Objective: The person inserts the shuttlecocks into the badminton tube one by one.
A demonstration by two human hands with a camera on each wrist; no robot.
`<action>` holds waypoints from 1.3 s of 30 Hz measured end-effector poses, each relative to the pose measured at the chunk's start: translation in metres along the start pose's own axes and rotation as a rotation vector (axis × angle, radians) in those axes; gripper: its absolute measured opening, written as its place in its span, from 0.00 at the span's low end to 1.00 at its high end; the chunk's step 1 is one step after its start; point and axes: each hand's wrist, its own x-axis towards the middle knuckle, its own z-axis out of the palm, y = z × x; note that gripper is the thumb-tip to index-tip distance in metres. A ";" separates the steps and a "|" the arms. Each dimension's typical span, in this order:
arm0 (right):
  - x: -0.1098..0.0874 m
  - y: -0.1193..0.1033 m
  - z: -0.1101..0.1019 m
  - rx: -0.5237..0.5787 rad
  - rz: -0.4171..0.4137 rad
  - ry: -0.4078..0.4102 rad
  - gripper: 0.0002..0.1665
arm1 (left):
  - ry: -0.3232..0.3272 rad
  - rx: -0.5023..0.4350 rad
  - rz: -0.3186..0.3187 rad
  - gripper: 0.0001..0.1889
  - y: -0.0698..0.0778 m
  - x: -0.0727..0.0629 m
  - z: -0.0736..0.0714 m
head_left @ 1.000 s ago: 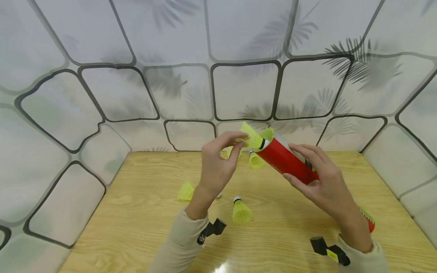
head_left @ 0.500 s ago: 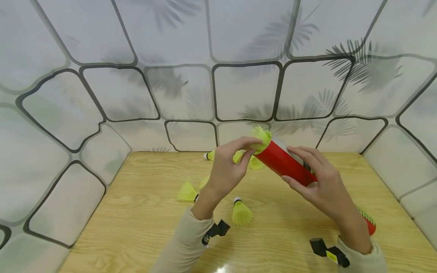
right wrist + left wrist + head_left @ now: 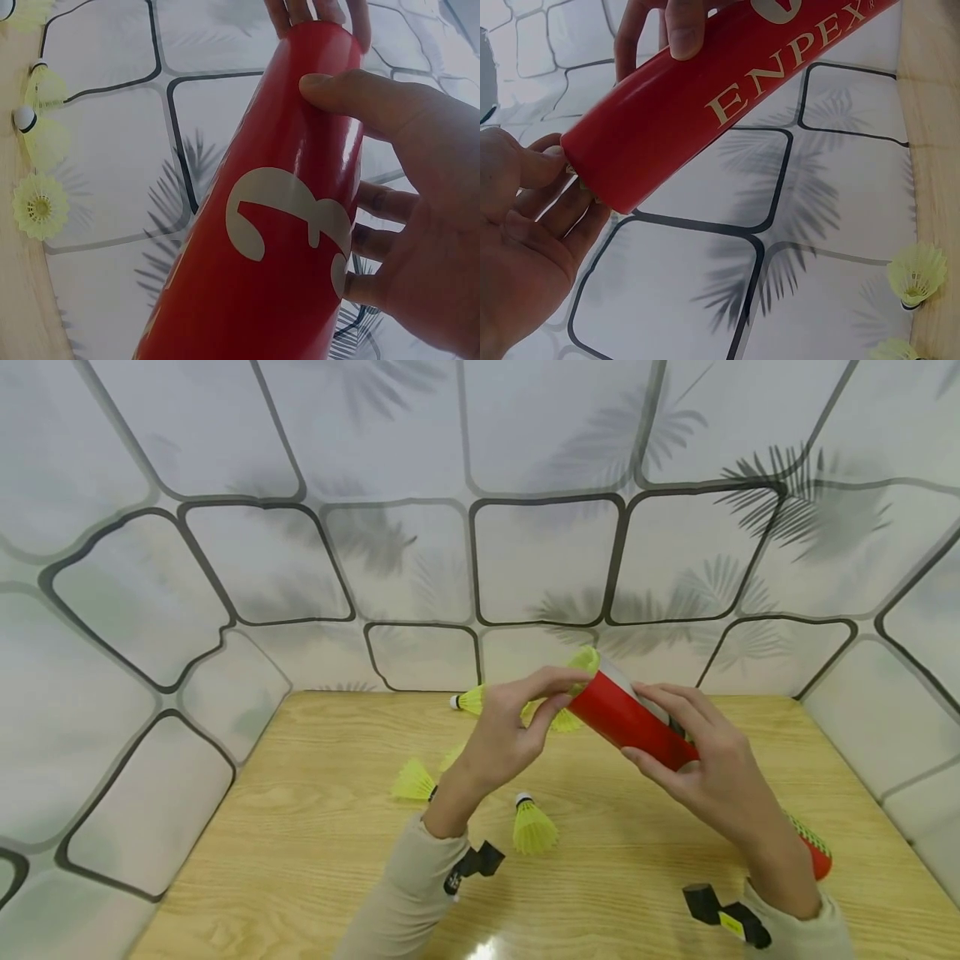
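Observation:
My right hand (image 3: 712, 756) grips a long red shuttlecock tube (image 3: 630, 714), tilted with its mouth up to the left. Pale letters reading ENPEX run along the tube's side in the left wrist view. A patterned lower end shows beyond the right wrist. At the mouth, the yellow skirt of a shuttlecock (image 3: 585, 657) sticks out slightly. My left hand (image 3: 513, 718) has thumb and fingers at that mouth, pinching a shuttlecock's skirt, now mostly hidden inside. In the left wrist view the left fingers (image 3: 570, 214) reach in under the rim.
Yellow shuttlecocks lie on the wooden table (image 3: 300, 860): one in front (image 3: 534, 827), one at the left (image 3: 412, 779), others farther back, including one with a white cork (image 3: 469, 700). A patterned cloth wall (image 3: 540, 560) stands behind the table and along both sides.
My left hand has moved right to the tube's mouth, and the shuttlecock it pinches has slid in cork first. The right hand and tube have stayed nearly still.

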 end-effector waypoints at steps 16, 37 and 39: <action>-0.009 0.003 -0.007 -0.027 0.011 0.007 0.50 | -0.087 -0.051 -0.094 0.16 0.001 0.001 0.014; -0.002 0.007 0.000 0.026 0.017 -0.022 0.48 | 0.091 0.120 -0.207 0.14 -0.009 -0.055 -0.044; -0.002 0.007 0.000 0.030 0.020 -0.026 0.48 | 0.085 0.158 -0.256 0.14 -0.012 -0.065 -0.051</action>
